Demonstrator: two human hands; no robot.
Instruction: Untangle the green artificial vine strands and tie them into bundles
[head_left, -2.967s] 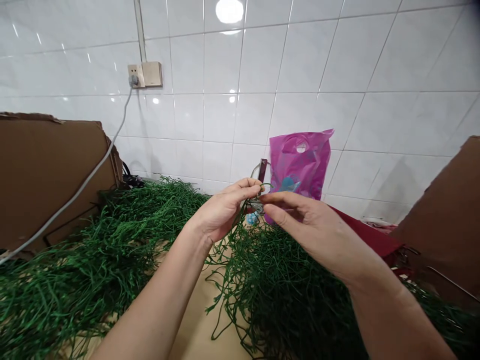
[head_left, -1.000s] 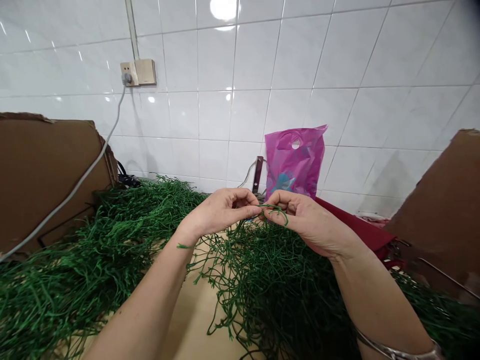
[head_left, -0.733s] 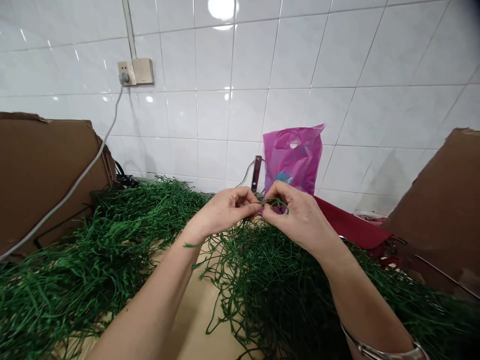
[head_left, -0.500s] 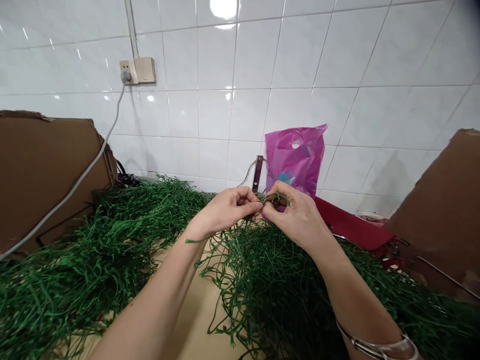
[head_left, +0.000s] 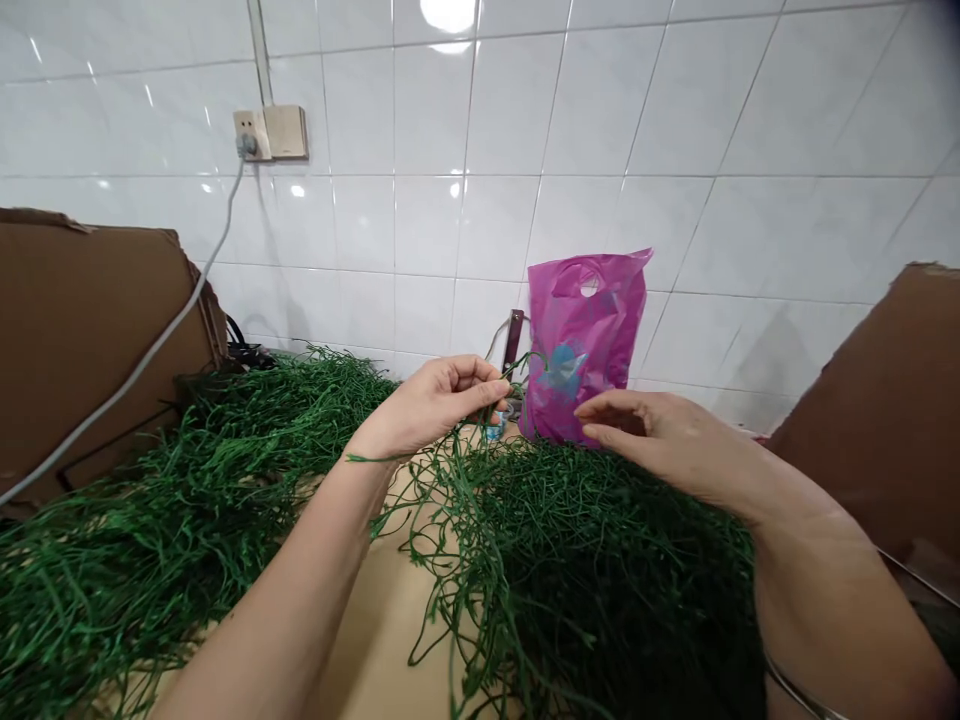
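My left hand (head_left: 456,392) pinches a thin green stem (head_left: 534,358) between thumb and fingertips; its tip curls out on the right, in front of the purple bag. More green strands hang below this hand, and one thin end (head_left: 367,459) lies across the left wrist. My right hand (head_left: 660,435) is apart from it on the right, thumb and forefinger separated, with nothing visible between them. Under both hands lies a tangled heap of green stems (head_left: 570,540), dark in the shadow of my right arm.
Another heap of green stems (head_left: 247,470) covers the left side of the tan surface (head_left: 382,610). A purple plastic bag (head_left: 585,320) stands against the tiled wall. Cardboard boxes (head_left: 90,330) flank both sides. A grey cable (head_left: 176,320) runs down from the wall socket (head_left: 251,135).
My right hand has let go of the green stem and moved right, away from my left hand. My left hand has shifted slightly left and still pinches the stem.
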